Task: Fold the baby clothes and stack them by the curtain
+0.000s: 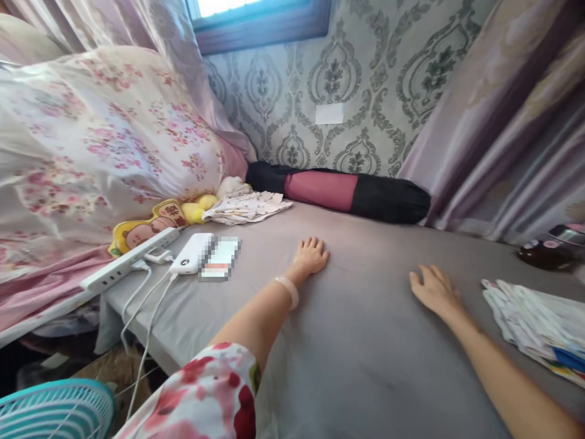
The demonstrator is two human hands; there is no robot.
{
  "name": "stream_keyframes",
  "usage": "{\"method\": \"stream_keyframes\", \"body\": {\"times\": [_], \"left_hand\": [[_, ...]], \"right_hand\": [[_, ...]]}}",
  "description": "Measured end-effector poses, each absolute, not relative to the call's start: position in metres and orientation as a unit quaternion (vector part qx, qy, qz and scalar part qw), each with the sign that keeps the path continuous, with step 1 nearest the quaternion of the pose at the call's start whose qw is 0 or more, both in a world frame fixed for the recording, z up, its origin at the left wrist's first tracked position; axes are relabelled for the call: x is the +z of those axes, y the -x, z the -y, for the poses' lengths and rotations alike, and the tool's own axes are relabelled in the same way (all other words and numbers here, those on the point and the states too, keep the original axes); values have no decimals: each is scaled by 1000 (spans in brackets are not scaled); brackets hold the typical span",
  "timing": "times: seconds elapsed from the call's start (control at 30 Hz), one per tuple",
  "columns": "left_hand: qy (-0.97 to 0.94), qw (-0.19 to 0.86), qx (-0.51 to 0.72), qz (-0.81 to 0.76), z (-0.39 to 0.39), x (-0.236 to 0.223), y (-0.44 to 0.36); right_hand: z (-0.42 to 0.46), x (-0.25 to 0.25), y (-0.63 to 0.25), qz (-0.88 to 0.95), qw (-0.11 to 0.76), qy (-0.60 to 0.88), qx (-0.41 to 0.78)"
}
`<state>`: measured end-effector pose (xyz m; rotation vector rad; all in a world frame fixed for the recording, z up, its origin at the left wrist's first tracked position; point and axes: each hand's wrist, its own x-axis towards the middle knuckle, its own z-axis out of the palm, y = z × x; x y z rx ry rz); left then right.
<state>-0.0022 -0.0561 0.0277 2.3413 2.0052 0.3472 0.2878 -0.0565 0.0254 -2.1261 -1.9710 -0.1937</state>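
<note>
My left hand [312, 255] lies flat on the grey sheet [356, 341], its fingers spread and pointing away from me. A pale bangle [287, 291] circles that wrist. My right hand [435, 288] rests on or just above the same sheet, fingers apart and slightly blurred. Neither hand holds anything. Left of my left hand lie a phone [220, 259] with a blurred-out screen and a white power bank [192, 253] with a cable plugged in. Folded cloths [534, 323] lie right of my right hand.
A long black and dark red bag [320, 190] lies along the patterned wall. Along the left edge are a white power strip [132, 259], a yellow plush toy [150, 224] and a crumpled cloth [247, 204]. A turquoise fan [57, 408] stands below. At right is a dark rounded object [546, 251].
</note>
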Motion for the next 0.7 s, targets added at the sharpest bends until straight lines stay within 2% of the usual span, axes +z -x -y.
{"method": "stream_keyframes", "body": {"times": [0.23,0.4,0.53,0.7], "left_hand": [[-761,7,115,-638,53,26,3],[-792,27,117,-598,43,34,23],[-760,134,134,-621,20,57,68],[-647,71,150,-744,-2,93,157]], "right_hand": [[65,19,-224,698,52,714,26],[80,14,-189,741,40,671,12],[87,10,-187,749,49,660,-23],[91,12,-186,749,56,659,-34]]}}
